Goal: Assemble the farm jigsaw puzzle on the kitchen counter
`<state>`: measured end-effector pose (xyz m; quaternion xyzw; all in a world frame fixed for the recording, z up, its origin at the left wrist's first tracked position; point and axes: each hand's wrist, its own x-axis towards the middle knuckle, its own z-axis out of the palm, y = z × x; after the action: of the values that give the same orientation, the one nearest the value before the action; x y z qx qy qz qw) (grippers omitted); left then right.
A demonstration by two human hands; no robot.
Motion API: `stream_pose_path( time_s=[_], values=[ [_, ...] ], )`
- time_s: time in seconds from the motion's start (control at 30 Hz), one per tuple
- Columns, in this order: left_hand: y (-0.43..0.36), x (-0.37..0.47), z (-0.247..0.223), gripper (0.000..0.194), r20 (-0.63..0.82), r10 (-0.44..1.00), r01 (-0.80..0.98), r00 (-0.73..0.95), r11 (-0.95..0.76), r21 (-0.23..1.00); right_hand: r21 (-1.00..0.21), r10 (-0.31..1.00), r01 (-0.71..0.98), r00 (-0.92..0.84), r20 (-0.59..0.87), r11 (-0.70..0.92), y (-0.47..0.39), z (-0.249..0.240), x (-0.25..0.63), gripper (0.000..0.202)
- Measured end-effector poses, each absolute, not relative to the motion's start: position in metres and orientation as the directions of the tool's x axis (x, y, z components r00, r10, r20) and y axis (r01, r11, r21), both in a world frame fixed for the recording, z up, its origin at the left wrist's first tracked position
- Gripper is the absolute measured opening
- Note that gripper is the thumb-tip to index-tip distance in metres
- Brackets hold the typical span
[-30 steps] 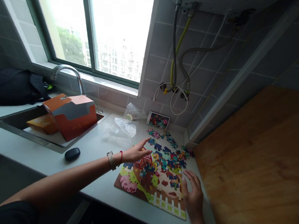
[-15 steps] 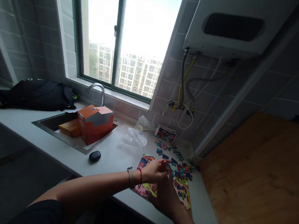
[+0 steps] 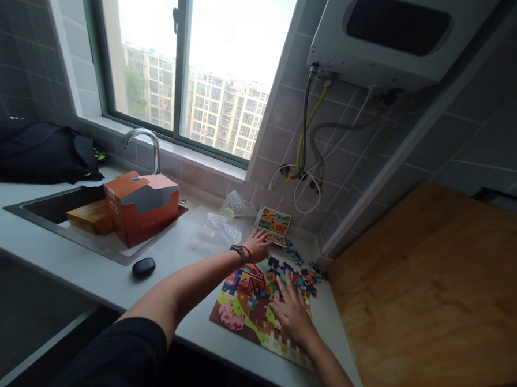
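Note:
My left hand [image 3: 258, 246] is stretched forward, fingers extended over the lower flap of a folded picture card [image 3: 274, 220] that leans by the wall. Its fingertips seem to touch that flap. Below it lies a colourful, partly assembled jigsaw puzzle [image 3: 243, 318] with a red barn, a pink tree and a white fence. Over the puzzle's right part hovers or rests my right hand [image 3: 293, 313], fingers spread, with nothing seen in it. Loose puzzle pieces [image 3: 294, 254] lie beyond the puzzle and to its right.
Crumpled clear plastic bags [image 3: 225, 227] lie left of the card. An orange box [image 3: 142, 208] and a flatter box [image 3: 90, 217] sit at the sink [image 3: 127, 259]. A black oval case [image 3: 143, 267] is near the counter's edge. A wooden board [image 3: 420, 300] stands at right.
My hands, close together over the puzzle before, have parted; the left has reached forward to the card. The card now shows a yellow-orange picture instead of a dark floral one. The view has shifted.

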<state>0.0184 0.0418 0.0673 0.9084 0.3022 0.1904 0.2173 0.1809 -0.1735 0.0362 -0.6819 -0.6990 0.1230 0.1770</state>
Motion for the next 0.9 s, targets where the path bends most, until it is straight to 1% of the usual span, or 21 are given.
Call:
stream_pose_path(
  time_s=[0.1,0.13,0.17,0.27,0.3,0.37,0.53,0.67,0.77,0.9],
  values=[
    [0.088,0.031,0.067,0.062,0.199,0.628,0.502,0.753,-0.742,0.444,-0.498,0.961,0.866,0.100,0.257,0.043,-0.185,0.017,0.226,0.056],
    [0.102,0.034,0.066,0.059,0.180,0.634,0.518,0.752,-0.737,0.433,-0.524,0.939,0.851,0.143,0.314,0.046,-0.187,0.011,0.241,0.054],
    [0.116,0.035,0.065,0.053,0.155,0.646,0.539,0.747,-0.726,0.427,-0.547,0.912,0.836,0.186,0.366,0.050,-0.188,0.007,0.255,0.051],
    [0.157,0.041,0.062,0.026,0.072,0.708,0.618,0.702,-0.657,0.431,-0.599,0.808,0.799,0.314,0.498,0.059,-0.181,0.000,0.285,0.045],
    [0.170,0.044,0.061,0.023,0.056,0.734,0.644,0.677,-0.628,0.437,-0.611,0.774,0.789,0.347,0.530,0.064,-0.175,-0.002,0.290,0.043],
    [0.195,0.052,0.060,0.028,0.059,0.789,0.685,0.611,-0.565,0.461,-0.628,0.721,0.774,0.388,0.574,0.083,-0.160,-0.004,0.297,0.039],
    [0.235,0.077,0.045,0.040,0.149,0.924,0.739,0.351,-0.372,0.562,-0.627,0.666,0.764,0.389,0.636,0.153,-0.132,-0.010,0.300,0.033],
    [0.243,0.094,0.024,0.050,0.153,0.976,0.735,0.152,-0.215,0.643,-0.606,0.679,0.780,0.362,0.639,0.155,-0.134,-0.017,0.308,0.029],
    [0.246,0.098,0.015,0.046,0.150,0.986,0.709,0.077,-0.160,0.686,-0.594,0.700,0.788,0.332,0.632,0.162,-0.138,-0.022,0.314,0.025],
    [0.251,0.096,0.013,0.046,0.155,0.986,0.685,0.054,-0.149,0.713,-0.599,0.720,0.780,0.309,0.621,0.183,-0.139,-0.023,0.312,0.022]
  ],
)
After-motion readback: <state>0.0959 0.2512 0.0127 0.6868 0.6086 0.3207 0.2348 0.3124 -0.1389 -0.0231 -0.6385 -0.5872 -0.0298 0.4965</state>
